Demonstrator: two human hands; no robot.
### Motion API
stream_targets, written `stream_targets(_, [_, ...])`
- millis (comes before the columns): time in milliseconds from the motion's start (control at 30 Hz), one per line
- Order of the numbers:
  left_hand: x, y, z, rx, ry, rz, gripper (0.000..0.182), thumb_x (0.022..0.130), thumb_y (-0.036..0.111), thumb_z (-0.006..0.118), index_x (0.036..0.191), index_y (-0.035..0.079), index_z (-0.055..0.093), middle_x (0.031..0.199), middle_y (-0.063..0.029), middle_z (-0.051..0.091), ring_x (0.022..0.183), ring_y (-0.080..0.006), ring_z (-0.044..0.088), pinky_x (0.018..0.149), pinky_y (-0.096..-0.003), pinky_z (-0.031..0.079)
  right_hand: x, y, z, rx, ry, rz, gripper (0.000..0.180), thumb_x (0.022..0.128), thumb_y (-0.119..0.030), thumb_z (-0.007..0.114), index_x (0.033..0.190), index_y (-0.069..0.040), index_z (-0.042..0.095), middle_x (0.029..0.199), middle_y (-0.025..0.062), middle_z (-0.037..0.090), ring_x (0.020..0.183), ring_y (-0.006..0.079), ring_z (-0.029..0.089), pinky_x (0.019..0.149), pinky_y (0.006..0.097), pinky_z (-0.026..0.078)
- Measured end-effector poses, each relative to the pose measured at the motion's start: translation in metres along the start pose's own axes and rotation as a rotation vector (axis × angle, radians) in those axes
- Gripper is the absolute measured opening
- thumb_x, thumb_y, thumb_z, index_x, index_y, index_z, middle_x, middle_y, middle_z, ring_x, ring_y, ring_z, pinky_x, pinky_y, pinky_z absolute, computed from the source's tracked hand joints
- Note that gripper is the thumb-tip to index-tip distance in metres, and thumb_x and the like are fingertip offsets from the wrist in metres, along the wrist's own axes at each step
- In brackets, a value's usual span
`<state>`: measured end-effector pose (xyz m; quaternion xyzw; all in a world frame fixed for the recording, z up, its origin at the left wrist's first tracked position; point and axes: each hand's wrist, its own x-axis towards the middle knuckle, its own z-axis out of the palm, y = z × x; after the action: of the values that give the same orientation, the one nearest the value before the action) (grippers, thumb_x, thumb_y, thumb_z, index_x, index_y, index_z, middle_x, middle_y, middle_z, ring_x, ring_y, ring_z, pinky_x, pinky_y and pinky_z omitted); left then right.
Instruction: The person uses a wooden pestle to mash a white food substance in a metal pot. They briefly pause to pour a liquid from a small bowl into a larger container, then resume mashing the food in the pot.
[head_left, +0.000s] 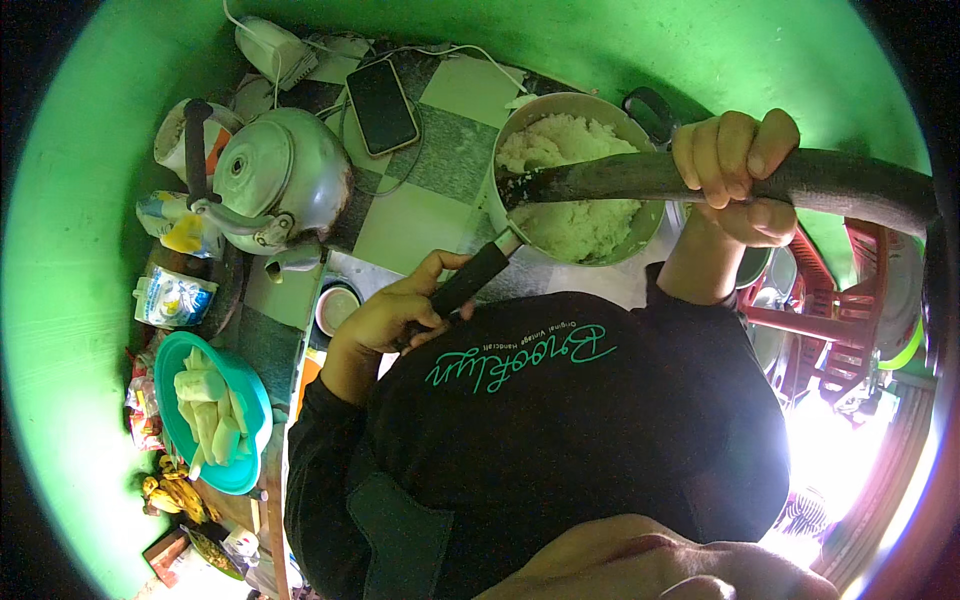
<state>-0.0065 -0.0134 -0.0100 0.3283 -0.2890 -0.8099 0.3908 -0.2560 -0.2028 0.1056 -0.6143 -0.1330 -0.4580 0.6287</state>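
Observation:
My left hand (401, 311) grips the black handle of a cooking pot (498, 187) close to my dark shirt. White, cooked-looking rice (570, 139) lies in the pot, with some bits up its inner wall. My right hand (739, 176) is closed around a long, dark, thick wooden stick (622, 178). The stick's dark end reaches into the rice at the pot's left side, and its other end extends to the right edge of the view. A black loop handle (651, 112) shows just behind the pot's far right rim.
A metal kettle (300, 176) and a smartphone (382, 107) with cables stand on the checkered counter (412, 232). At left are a teal basin (262, 420) of pale peeled pieces, packets and bananas (176, 495). A red plastic rack (795, 322) with dishes is at right; green walls surround the counter.

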Motion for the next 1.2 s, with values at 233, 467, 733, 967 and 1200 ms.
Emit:
stream_targets(233, [-0.002, -0.008, -0.005, -0.131, -0.025, 0.020, 0.071, 0.061, 0.006, 0.049, 0.128, 0.003, 0.026, 0.093, -0.0182, 0.050, 0.040, -0.0099, 0.039, 0.033, -0.0190, 0.030, -0.035, -0.022, -0.040, -0.042, 0.667, -0.046, 0.019, 0.067, -0.010, 0.053, 0.086, -0.008, 0.049, 0.069, 0.0057, 0.047, 0.064, 0.0169, 0.045, 0.066, 0.0351, 0.039])
stream_targets(467, [0.000, -0.006, -0.001, -0.053, -0.007, 0.011, 0.072, 0.061, 0.006, 0.049, 0.129, 0.003, 0.026, 0.093, -0.0171, 0.051, 0.039, -0.0098, 0.039, 0.034, -0.0196, 0.030, 0.002, -0.026, -0.003, 0.112, -0.231, 0.006, 0.021, 0.066, -0.010, 0.059, 0.083, -0.009, 0.047, 0.064, -0.0024, 0.046, 0.053, 0.0082, 0.049, 0.056, 0.0247, 0.040])
stream_targets(733, [0.001, -0.011, -0.002, -0.043, -0.020, 0.032, 0.073, 0.060, 0.006, 0.048, 0.129, 0.003, 0.026, 0.093, -0.0162, 0.051, 0.041, -0.0096, 0.039, 0.035, -0.0193, 0.030, -0.034, -0.020, -0.038, -0.152, 0.912, -0.010, 0.018, 0.069, -0.008, 0.052, 0.087, -0.005, 0.050, 0.072, 0.0074, 0.045, 0.065, 0.0173, 0.044, 0.066, 0.0333, 0.039])
stream_targets(967, [0.006, 0.000, 0.002, -0.059, -0.036, -0.032, 0.073, 0.060, 0.005, 0.048, 0.129, 0.004, 0.026, 0.092, -0.0156, 0.050, 0.045, -0.0096, 0.039, 0.039, -0.0184, 0.032, 0.005, -0.073, 0.004, 0.221, -0.072, -0.015, 0.023, 0.066, -0.013, 0.057, 0.085, -0.005, 0.047, 0.067, 0.0035, 0.045, 0.055, 0.0134, 0.044, 0.057, 0.0288, 0.037])
stream_targets(1200, [-0.004, -0.004, 0.002, -0.044, 0.028, 0.000, 0.073, 0.060, 0.006, 0.048, 0.129, 0.004, 0.026, 0.092, -0.0160, 0.050, 0.045, -0.0098, 0.039, 0.040, -0.0186, 0.032, -0.044, -0.011, -0.029, -0.096, 0.786, -0.064, 0.021, 0.067, -0.014, 0.055, 0.083, -0.005, 0.047, 0.068, 0.0061, 0.043, 0.061, 0.0165, 0.042, 0.061, 0.0321, 0.038])
